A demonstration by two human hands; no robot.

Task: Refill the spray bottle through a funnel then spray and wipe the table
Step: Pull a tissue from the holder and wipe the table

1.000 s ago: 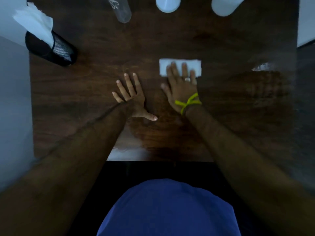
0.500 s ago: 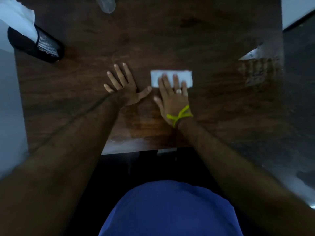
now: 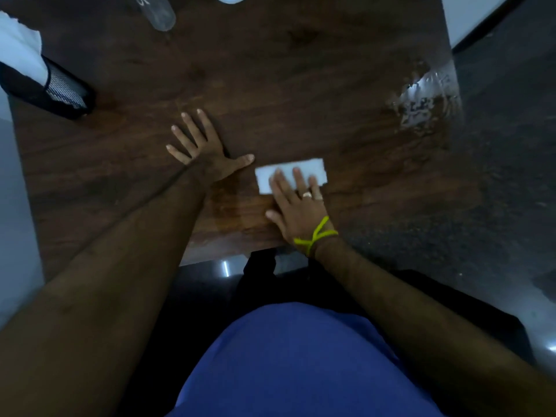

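Currently: wiping stage, table (image 3: 301, 70).
Your flat right hand (image 3: 296, 210) presses the folded tissue (image 3: 290, 173); left hand (image 3: 206, 149) lies spread, holding nothing. Wet patch at 2 o'clock (image 3: 427, 97) risks being missed; soaked tissue may tear.

cloth (image 3: 290, 173) on table (image 3: 270, 85), right of left hand (image 3: 207, 152)

Under both hands the worktop (image 3: 270, 85) looks dark wood-grain, smooth with a wet sheen. Beneath the right hand (image 3: 296, 206) lies a matt white folded paper towel (image 3: 290, 173). Far left of the left hand (image 3: 204, 149), a black mesh holder (image 3: 60, 91).
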